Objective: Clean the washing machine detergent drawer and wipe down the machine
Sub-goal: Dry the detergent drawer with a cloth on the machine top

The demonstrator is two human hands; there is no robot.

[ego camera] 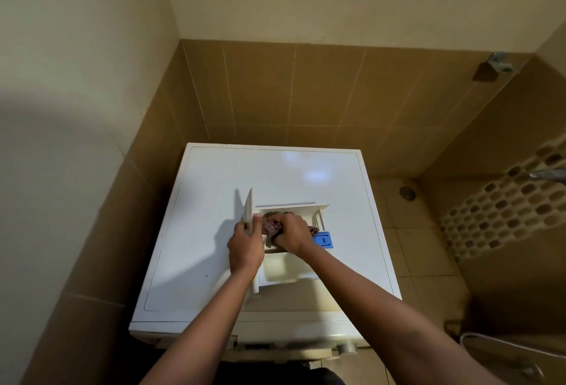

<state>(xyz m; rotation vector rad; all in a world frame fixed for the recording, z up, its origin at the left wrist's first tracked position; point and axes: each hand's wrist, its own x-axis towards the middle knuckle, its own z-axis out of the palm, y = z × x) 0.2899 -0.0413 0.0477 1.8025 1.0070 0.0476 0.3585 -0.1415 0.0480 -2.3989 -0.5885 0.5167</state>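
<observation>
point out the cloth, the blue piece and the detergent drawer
cloth (pixel 270 227): head view, on the bunched dark fabric inside the drawer.
blue piece (pixel 323 239): head view, on its top face.
detergent drawer (pixel 280 269): head view, on the bare floor of its near compartment.

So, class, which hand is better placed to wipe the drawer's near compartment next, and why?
Probably the right hand: it holds the cloth inside the drawer, just beyond that compartment. The left hand grips the drawer's front panel, steadying it on the washing machine.

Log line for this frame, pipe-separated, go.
wiping drawer | left hand: grips drawer front | right hand: holds cloth inside | drawer rests on machine top
</observation>
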